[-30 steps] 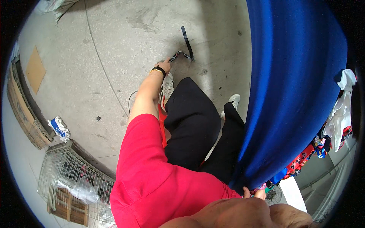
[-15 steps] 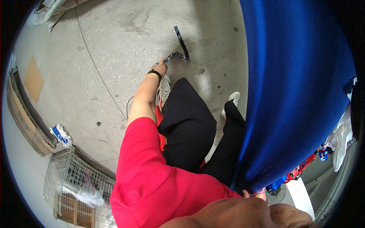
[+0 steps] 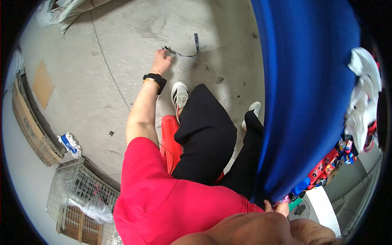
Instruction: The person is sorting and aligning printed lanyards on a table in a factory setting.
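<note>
My left hand [image 3: 162, 62], with a black band on its wrist, is stretched out low over the floor. Its fingers are closed on one end of a dark patterned strap [image 3: 182, 54]. The strap curves away to the right, its free end bent upward, and is slightly blurred. Close to my body at the lower right, my right hand [image 3: 281, 208] is partly hidden. It appears closed on pink patterned cloth [image 3: 282, 200] at the lower edge of a large shiny blue cloth [image 3: 302, 98].
A red plastic seat [image 3: 170, 141] is beside my leg. At the left are a wire cage [image 3: 77, 192], a blue-and-white bundle [image 3: 70, 144] and a cardboard piece [image 3: 43, 84]. White plastic [image 3: 361, 102] and colourful cloths [image 3: 324, 167] lie at the right. A fan [image 3: 301, 209] stands below.
My left hand has moved left and away from my shoe, drawing the strap along. The strap now makes a wider curve. My right hand stays by the blue cloth.
</note>
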### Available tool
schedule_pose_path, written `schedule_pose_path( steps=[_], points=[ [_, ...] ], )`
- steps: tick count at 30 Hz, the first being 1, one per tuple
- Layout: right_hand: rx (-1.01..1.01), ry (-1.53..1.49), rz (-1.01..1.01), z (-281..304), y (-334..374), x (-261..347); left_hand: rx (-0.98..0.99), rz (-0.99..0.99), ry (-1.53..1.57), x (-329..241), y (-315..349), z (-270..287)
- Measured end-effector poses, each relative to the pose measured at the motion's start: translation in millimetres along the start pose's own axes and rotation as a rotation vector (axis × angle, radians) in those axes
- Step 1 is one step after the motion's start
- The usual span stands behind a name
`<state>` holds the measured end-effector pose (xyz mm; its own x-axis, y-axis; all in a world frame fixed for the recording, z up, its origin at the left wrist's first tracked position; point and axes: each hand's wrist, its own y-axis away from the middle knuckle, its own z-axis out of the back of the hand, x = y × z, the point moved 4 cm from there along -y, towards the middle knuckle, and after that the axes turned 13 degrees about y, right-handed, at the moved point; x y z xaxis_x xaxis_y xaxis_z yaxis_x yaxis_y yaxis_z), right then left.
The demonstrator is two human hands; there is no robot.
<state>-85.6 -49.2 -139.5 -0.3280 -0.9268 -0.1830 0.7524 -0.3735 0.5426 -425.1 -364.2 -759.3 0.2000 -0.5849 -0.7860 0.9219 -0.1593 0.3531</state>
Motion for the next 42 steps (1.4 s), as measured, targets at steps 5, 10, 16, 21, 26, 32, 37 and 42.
schedule_pose_path(
  steps=[5, 10, 16, 21, 26, 32, 37, 42],
  points=[
    [-0.019, 0.027, 0.077, 12, -8, 16, -0.156, 0.195, 0.823, -90, 9, 150],
    [-0.138, -0.028, 0.159, 12, -17, 22, -0.167, -0.006, 1.056, -144, 66, 260],
    [-0.276, -0.090, 0.246, 22, -18, 30, -0.329, -0.217, 1.154, -187, 160, 349],
    [-0.441, -0.074, 0.306, 18, -11, 27, -0.267, -0.282, 1.039, -214, 231, 345],
    [-0.453, -0.177, 0.294, 25, 20, 24, -0.104, -0.322, 1.033, -286, 305, 309],
    [-0.580, -0.322, 0.447, 21, 85, 42, 0.564, -0.309, 0.918, -390, 390, 231],
    [-0.653, -0.479, 0.672, 21, 113, 65, 1.114, -0.405, 0.890, -463, 448, 167],
    [-0.447, -1.059, 0.652, 5, 111, 50, 1.191, -0.314, 0.929, -508, 480, 158]
  ],
)
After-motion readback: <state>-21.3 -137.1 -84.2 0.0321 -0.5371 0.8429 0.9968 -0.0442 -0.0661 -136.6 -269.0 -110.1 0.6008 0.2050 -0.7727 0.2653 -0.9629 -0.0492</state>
